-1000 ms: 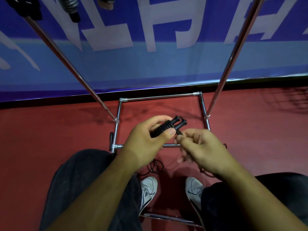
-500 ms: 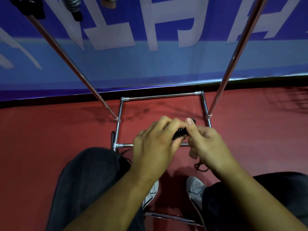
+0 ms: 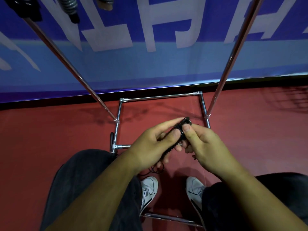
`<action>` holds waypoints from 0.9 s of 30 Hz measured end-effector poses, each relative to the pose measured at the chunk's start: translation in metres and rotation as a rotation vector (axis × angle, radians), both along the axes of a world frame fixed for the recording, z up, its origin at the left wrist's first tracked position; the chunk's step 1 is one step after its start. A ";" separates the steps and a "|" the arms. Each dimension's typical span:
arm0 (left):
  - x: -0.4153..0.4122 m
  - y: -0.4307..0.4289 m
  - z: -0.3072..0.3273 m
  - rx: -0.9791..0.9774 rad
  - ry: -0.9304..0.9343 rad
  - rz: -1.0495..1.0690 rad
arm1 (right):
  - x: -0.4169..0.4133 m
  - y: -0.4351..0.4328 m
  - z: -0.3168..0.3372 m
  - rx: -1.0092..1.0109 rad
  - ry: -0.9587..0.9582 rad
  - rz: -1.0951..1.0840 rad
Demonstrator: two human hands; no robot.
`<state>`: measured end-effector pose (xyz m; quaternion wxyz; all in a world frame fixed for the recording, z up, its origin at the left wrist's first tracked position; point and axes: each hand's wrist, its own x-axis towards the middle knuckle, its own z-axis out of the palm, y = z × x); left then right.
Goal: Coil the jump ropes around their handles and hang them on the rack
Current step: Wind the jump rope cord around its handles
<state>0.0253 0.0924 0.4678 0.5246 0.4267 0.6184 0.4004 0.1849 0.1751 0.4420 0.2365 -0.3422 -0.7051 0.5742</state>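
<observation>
Left hand [image 3: 150,147], grip clenched around black jump rope handles [image 3: 182,123], right hand [image 3: 205,144] pinching their upper end, both above the rack [image 3: 160,97] base frame, open red floor [image 3: 50,130] at each side

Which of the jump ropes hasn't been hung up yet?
The black jump rope, gripped by the left hand and right hand; the other bundles hang at top left.

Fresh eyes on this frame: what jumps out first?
Dead centre, the left hand and right hand both grip the black ribbed jump-rope handles, thin black rope trailing below toward the white sneakers. Two slanting chrome rack poles frame them against the blue banner and red floor.
</observation>
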 end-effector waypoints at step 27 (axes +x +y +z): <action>-0.010 -0.004 0.002 0.041 -0.173 0.048 | 0.010 0.003 0.016 -0.516 0.132 0.172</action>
